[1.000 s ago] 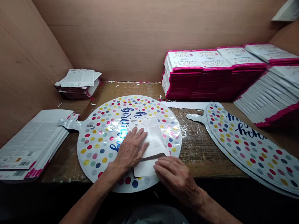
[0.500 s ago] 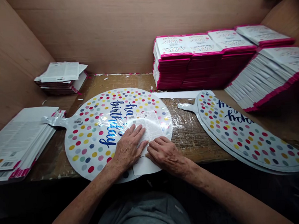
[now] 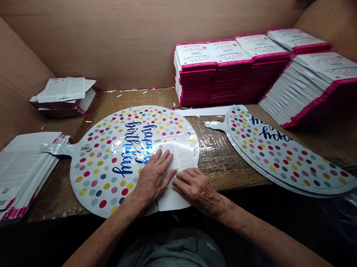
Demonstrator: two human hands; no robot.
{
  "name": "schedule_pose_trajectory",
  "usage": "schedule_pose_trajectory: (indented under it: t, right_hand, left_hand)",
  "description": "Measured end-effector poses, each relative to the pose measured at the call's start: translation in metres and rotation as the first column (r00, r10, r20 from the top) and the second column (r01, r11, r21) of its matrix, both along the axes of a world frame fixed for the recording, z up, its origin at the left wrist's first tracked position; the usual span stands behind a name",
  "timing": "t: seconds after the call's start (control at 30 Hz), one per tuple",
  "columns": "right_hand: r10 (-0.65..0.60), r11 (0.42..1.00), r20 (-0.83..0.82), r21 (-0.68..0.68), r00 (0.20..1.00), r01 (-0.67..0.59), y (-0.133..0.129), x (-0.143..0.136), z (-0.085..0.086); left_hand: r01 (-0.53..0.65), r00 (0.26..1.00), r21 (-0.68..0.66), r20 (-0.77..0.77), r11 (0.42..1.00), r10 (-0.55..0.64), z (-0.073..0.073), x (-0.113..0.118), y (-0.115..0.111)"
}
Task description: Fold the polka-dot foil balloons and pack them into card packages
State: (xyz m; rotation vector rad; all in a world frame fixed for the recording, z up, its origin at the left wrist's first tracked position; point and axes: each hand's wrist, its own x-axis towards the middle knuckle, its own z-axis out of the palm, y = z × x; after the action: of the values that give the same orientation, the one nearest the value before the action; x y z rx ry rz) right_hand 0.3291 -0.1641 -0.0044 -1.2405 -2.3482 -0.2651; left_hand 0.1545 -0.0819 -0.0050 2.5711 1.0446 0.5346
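A round foil balloon (image 3: 102, 166) with coloured dots and "happy birthday" lettering lies flat on the table. On its right part rests a white printed card (image 3: 179, 151), its blank lower part near the table's front edge. My left hand (image 3: 155, 175) lies on the card with its fingers spread. My right hand (image 3: 197, 188) has its fingers curled and pressed together on the card's right side; what is under the fingertips is hidden.
Pink-edged packets (image 3: 214, 79) stand stacked at the back right, with a leaning row (image 3: 308, 85) beside them. Folded dotted balloons (image 3: 282, 155) lie at the right. Printed cards form a left front pile (image 3: 23, 171) and a back left pile (image 3: 64, 92). A strip (image 3: 201, 111) lies behind.
The surroundings have shifted left in the view. The balloon has also moved slightly left relative to the card and my hands, showing more lettering. Both hands keep nearly the same pose.
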Motion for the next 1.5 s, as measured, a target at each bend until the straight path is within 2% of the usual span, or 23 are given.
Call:
schedule_pose_trajectory:
  t: [0.1, 0.23, 0.33, 0.43, 0.5, 0.57, 0.7, 0.8, 0.9, 0.97, 1.03, 1.13, 1.2, 1.27, 1.3, 1.37, 1.43, 1.5]
  right_hand:
    - [0.019, 1.0, 0.071, -0.005, 0.997, -0.019, 0.008, -0.007, -0.001]
    - [0.08, 0.991, 0.178, -0.12, 0.981, -0.059, 0.014, -0.006, 0.01]
    - [0.138, 0.969, 0.184, -0.23, 0.973, -0.094, 0.001, 0.014, 0.022]
    - [0.142, 0.952, 0.035, -0.279, 0.989, -0.127, -0.028, 0.046, 0.028]
    - [0.062, 0.975, -0.057, -0.211, 0.996, -0.073, -0.045, 0.062, 0.027]
    - [0.025, 0.992, -0.105, -0.12, 0.994, -0.037, -0.052, 0.065, 0.021]
    - [0.105, 0.994, -0.055, 0.023, 0.993, -0.104, -0.044, 0.043, 0.004]
    - [0.096, 0.992, -0.036, 0.083, 0.995, -0.092, -0.034, 0.029, -0.005]
    - [0.106, 0.989, -0.042, 0.107, 0.994, -0.101, -0.031, 0.027, -0.009]
    - [0.127, 0.986, -0.055, 0.117, 0.99, -0.12, -0.031, 0.028, -0.008]
    - [0.126, 0.989, -0.096, 0.092, 0.987, -0.117, -0.029, 0.025, -0.005]
    - [-0.004, 0.998, -0.214, -0.066, 0.977, -0.011, -0.02, 0.016, -0.001]
    - [-0.135, 0.979, -0.283, -0.183, 0.949, 0.085, -0.013, 0.009, -0.001]
    - [-0.214, 0.967, -0.282, -0.196, 0.935, 0.163, -0.009, 0.007, -0.003]
    - [-0.206, 0.973, -0.247, -0.157, 0.947, 0.17, -0.01, 0.008, -0.004]
    - [-0.112, 0.993, -0.131, -0.051, 0.985, 0.106, -0.015, 0.015, -0.007]
    - [0.008, 0.999, -0.047, 0.038, 0.999, -0.006, -0.026, 0.026, -0.009]
    - [0.044, 0.995, -0.066, 0.088, 0.997, -0.038, -0.035, 0.035, -0.009]
  left_hand:
    - [-0.009, 1.0, -0.011, -0.003, 1.0, 0.009, 0.001, -0.001, 0.0]
    - [-0.007, 1.0, -0.004, -0.025, 1.0, 0.007, 0.001, -0.002, 0.001]
    - [0.014, 0.999, -0.003, -0.041, 1.0, -0.015, -0.001, -0.002, 0.001]
    - [0.039, 0.997, 0.016, -0.066, 0.999, -0.038, -0.003, -0.001, 0.004]
    - [0.058, 0.996, 0.024, -0.073, 0.998, -0.056, -0.005, 0.0, 0.008]
    - [0.068, 0.996, 0.029, -0.054, 0.997, -0.067, -0.007, 0.002, 0.013]
    - [-0.001, 0.995, 0.039, 0.098, 0.999, -0.003, -0.004, -0.001, 0.01]
    - [0.016, 0.974, 0.048, 0.224, 0.999, -0.026, 0.002, -0.014, -0.01]
    - [0.133, 0.969, 0.074, 0.2, 0.988, -0.146, 0.004, -0.029, -0.037]
    - [0.146, 0.974, 0.094, 0.16, 0.985, -0.159, 0.004, -0.034, -0.051]
    - [0.111, 0.98, 0.106, 0.156, 0.988, -0.127, 0.004, -0.034, -0.06]
    - [0.029, 0.982, 0.062, 0.182, 0.998, -0.04, 0.004, -0.028, -0.063]
    - [-0.073, 0.981, 0.016, 0.182, 0.997, 0.069, 0.003, -0.023, -0.06]
    - [-0.222, 0.963, 0.01, 0.162, 0.975, 0.218, -0.004, -0.019, -0.055]
    - [-0.297, 0.945, 0.023, 0.154, 0.955, 0.29, -0.008, -0.018, -0.053]
    - [-0.409, 0.904, 0.057, 0.161, 0.911, 0.396, -0.018, -0.015, -0.052]
    - [-0.444, 0.883, 0.058, 0.194, 0.894, 0.426, -0.023, -0.012, -0.054]
    - [-0.442, 0.867, -0.013, 0.251, 0.897, 0.431, -0.019, -0.008, -0.058]
